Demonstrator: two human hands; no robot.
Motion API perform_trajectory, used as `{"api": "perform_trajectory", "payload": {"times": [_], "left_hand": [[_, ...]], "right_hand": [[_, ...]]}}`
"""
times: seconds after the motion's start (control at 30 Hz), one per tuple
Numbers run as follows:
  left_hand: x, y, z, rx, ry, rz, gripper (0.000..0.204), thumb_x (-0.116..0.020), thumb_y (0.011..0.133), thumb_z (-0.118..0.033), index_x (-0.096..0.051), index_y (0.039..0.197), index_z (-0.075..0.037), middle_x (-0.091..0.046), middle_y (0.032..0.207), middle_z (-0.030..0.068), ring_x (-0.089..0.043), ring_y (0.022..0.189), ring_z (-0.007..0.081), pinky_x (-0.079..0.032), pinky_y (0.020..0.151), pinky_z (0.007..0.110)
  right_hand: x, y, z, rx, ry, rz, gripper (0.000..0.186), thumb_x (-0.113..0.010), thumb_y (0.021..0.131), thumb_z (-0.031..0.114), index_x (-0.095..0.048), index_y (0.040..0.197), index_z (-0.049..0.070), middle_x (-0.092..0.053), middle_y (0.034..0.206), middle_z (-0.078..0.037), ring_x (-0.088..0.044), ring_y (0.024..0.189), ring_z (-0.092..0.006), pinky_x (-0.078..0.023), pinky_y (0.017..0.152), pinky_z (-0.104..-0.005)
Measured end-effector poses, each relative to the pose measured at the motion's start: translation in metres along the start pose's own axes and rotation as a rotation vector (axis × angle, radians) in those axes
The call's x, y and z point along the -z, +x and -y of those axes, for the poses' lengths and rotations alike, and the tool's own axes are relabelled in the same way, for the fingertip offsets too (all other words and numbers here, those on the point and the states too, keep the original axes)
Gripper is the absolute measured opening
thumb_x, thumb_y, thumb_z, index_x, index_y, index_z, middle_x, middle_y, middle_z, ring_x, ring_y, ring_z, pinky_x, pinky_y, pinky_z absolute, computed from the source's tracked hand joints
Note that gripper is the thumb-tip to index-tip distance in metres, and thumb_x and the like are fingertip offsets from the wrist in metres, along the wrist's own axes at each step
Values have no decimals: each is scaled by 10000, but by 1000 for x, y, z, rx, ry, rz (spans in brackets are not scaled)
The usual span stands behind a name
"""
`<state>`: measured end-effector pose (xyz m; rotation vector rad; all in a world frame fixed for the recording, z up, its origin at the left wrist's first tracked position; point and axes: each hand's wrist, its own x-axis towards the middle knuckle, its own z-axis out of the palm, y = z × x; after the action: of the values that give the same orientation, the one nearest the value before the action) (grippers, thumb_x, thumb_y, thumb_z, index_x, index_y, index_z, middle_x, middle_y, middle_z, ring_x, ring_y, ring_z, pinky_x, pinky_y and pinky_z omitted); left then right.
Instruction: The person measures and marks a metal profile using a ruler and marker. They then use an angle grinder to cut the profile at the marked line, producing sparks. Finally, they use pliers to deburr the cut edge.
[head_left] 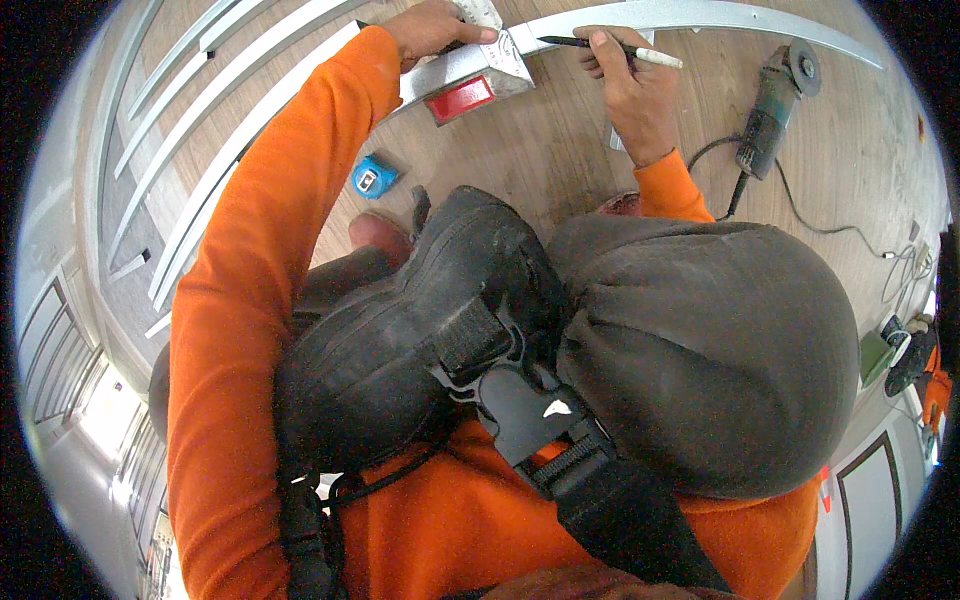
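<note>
The right hand (640, 95) has its grip closed around a dark pen (610, 47) with a white cap end, held nearly level, its dark tip pointing toward the left hand and resting at the edge of a long silver metal profile (700, 15). The left hand (432, 27) presses flat with its fingers spread over a silver speed square (490, 45), holding it down rather than clasping it; the square lies where the profile meets a second silver rail, and a red block (460, 99) on the square's near side shows just below that hand.

The profile runs away from the right grip in a curved line along the top of the view. Nearer the person than the left grip, a small blue tape measure (374, 177) lies on the wooden floor (560, 150), well apart from both hands. Beyond the right grip, to its outer side, a green angle grinder (770, 105) lies on the floor with its disc pointing away, its black cord (800, 210) trailing off toward the right rim of the view.

To the outer side of the left arm, several more silver aluminium rails (190, 100) lie side by side. Both arms wear orange sleeves (260, 300). Close under the camera, the person's bent knees in dark work trousers, with black strapped knee pads (400, 350), fill the middle of the view.
</note>
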<state>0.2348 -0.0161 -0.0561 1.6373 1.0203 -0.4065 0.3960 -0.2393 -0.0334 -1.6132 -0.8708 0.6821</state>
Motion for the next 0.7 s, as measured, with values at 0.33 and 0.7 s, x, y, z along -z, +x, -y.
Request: {"api": "perform_trajectory", "payload": {"times": [0.33,0.7], "left_hand": [[-10,-5,-1,11,-105,-31,357,-829,832,-284,-743,1028,0,-679,875,63,-589,777,181,-464,696,343],[-3,-2,-6,28,20,15,435,-821,843,-352,-724,1022,33,-653,863,70,-562,762,201,-444,683,362]], "right_hand": [[-7,7,-13,-6,-81,37,267,-607,1024,222,-739,1105,5,-731,858,-53,-644,776,-94,-517,699,-241],[-23,9,-3,-5,-79,126,224,-679,995,234,-761,1150,94,-668,790,24,-502,667,-24,-402,570,-202]]}}
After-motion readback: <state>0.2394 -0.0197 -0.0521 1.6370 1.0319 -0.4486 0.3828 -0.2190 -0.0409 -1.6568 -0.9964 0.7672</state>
